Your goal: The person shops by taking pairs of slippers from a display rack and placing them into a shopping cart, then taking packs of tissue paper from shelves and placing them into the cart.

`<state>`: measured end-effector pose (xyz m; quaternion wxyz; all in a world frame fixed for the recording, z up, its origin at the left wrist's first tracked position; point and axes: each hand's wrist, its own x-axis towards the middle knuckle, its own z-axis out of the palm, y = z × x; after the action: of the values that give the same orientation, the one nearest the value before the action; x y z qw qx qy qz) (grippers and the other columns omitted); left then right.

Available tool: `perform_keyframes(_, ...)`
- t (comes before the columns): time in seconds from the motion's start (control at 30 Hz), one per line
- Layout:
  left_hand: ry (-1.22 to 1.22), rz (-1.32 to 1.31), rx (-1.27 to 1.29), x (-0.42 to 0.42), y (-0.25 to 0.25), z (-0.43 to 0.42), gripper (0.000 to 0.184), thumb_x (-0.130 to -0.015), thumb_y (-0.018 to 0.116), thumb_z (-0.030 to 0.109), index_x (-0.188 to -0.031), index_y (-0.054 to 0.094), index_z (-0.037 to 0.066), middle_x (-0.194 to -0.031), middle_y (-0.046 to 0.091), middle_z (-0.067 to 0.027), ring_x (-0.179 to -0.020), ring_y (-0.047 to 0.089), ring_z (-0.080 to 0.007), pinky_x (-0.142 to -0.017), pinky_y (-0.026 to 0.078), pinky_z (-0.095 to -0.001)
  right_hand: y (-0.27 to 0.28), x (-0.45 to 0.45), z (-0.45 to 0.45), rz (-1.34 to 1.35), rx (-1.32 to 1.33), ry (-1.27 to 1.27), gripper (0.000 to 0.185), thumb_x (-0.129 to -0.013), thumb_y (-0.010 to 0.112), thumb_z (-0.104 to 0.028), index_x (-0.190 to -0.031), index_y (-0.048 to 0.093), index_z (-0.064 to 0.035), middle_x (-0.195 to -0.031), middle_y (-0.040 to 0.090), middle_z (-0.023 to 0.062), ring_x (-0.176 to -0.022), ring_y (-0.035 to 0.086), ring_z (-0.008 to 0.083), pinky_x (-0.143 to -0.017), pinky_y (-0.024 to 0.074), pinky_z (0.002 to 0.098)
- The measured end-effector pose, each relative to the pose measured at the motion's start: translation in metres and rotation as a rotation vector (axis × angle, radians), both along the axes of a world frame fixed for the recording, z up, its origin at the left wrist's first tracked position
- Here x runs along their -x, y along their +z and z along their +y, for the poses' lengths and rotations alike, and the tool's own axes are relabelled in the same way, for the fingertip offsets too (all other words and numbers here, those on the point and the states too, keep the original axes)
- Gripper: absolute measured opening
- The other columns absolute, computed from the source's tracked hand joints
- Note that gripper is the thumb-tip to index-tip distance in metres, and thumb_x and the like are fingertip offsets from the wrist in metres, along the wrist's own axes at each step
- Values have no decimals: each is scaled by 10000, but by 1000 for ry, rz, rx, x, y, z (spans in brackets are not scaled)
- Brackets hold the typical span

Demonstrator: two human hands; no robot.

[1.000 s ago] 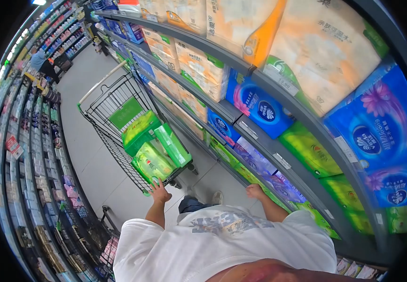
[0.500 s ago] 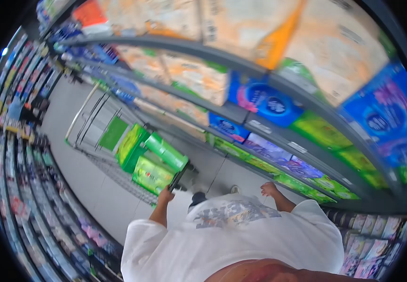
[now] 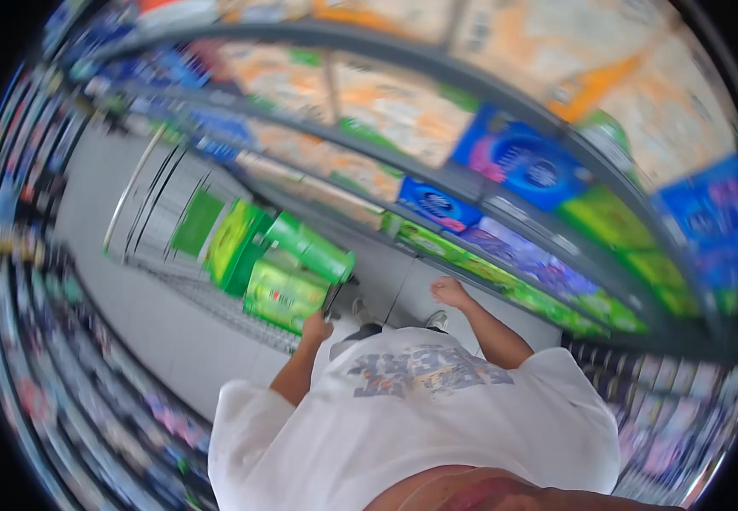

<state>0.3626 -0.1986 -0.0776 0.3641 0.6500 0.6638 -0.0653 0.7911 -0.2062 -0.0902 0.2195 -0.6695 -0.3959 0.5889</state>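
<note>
A wire shopping cart [image 3: 143,223] stands ahead of me, tilted in the wide view. My left hand [image 3: 318,327] is closed around its dark handle [image 3: 331,300] at the near end. Close to that hand, inside the cart, lies a light green pack [image 3: 284,294] with printed lettering. Beside it are a green cylindrical container [image 3: 311,249] and a green and yellow pack [image 3: 234,243]. My right hand [image 3: 448,291] hangs out in front of my body, loosely open, its fingers slightly curled and holding nothing visible. It is nearest to the lower shelf but apart from it.
Along the right runs a shelf unit [image 3: 369,136] with large orange-and-cream packs [image 3: 394,98], blue packs [image 3: 522,162] and green packs [image 3: 424,238]. Another shelf of many small goods [image 3: 62,375] lines the left. Pale floor tiles [image 3: 122,315] lie between them.
My right hand has swung forward and to the left. My left hand stays at the cart handle and appears slightly higher and farther right. The shelf goods have shifted in view.
</note>
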Motion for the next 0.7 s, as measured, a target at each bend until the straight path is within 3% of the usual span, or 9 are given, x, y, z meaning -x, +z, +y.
perform_keyframes(0.13, -194, -9, 45, -4, 16, 11, 422, -703, 678, 258, -1068, 621, 54, -1040, 646, -213, -975, 611, -390, -837, 493, -459, 61, 6, -4, -122, -92, -64, 204, -846, 617, -166, -970, 657, -9, -803, 663, 101, -661, 645, 162, -584, 534, 301)
perform_keyframes(0.27, -509, 252, 263, -18, 35, 46, 438, -728, 663, 376, -1017, 685, 48, -1053, 656, -204, -1012, 623, -356, -865, 498, -410, 82, -33, -17, -125, -216, -199, 185, -862, 588, -131, -988, 659, -17, -816, 664, 81, -697, 638, 156, -604, 524, 301)
perform_keyframes(0.37, -830, 261, 196, -42, 38, 102, 475, -748, 647, 448, -991, 693, 43, -1009, 667, -208, -997, 625, -372, -869, 490, -443, 167, -75, -18, -216, -426, -372, 213, -866, 580, -106, -1043, 651, -12, -839, 663, 72, -747, 628, 145, -678, 513, 297)
perform_keyframes(0.4, -848, 179, 192, -71, 72, 129, 502, -766, 646, 473, -1017, 679, 40, -990, 666, -215, -967, 627, -386, -855, 488, -463, 194, -93, -16, -207, -453, -465, 233, -866, 583, -105, -1070, 645, -11, -849, 663, 69, -767, 624, 140, -703, 509, 297)
perform_keyframes(0.43, -824, 14, -100, -92, 101, 145, 473, -797, 629, 460, -1013, 673, 41, -962, 667, -211, -921, 636, -382, -819, 495, -460, 227, -111, -11, -135, -485, -551, 256, -820, 615, -79, -1065, 659, -23, -881, 678, 52, -801, 614, 120, -703, 508, 300)
perform_keyframes(0.47, -829, -119, -147, -134, 177, 160, 424, -814, 621, 427, -985, 675, 44, -959, 669, -197, -889, 644, -368, -787, 500, -459, 264, -124, -6, -314, -607, -567, 248, -851, 617, -101, -1078, 651, -8, -910, 677, 62, -811, 617, 125, -729, 507, 293)
perform_keyframes(0.5, -802, -363, -384, -164, 220, 171, 335, -831, 626, 334, -1008, 674, 53, -982, 673, -179, -868, 651, -350, -763, 506, -441, 304, -134, -1, -284, -740, -637, 261, -871, 620, -128, -1101, 640, -6, -964, 677, 65, -851, 615, 123, -756, 504, 291)
perform_keyframes(0.57, -691, -701, -518, -231, 320, 178, 278, -860, 627, 189, -1074, 653, 13, -982, 675, -193, -884, 663, -322, -768, 512, -373, 388, -143, 6, -380, -966, -740, 272, -871, 628, -136, -1112, 635, -10, -971, 677, 70, -901, 616, 132, -798, 496, 287)
perform_keyframes(0.7, -770, -1076, -831, -325, 469, 164, 375, -827, 663, 117, -1183, 595, 18, -1186, 613, -182, -1096, 598, -288, -923, 462, -347, 491, -152, 19, -568, -1386, -861, 356, -848, 636, -127, -1177, 589, 2, -1158, 600, 131, -1066, 581, 202, -915, 478, 331)
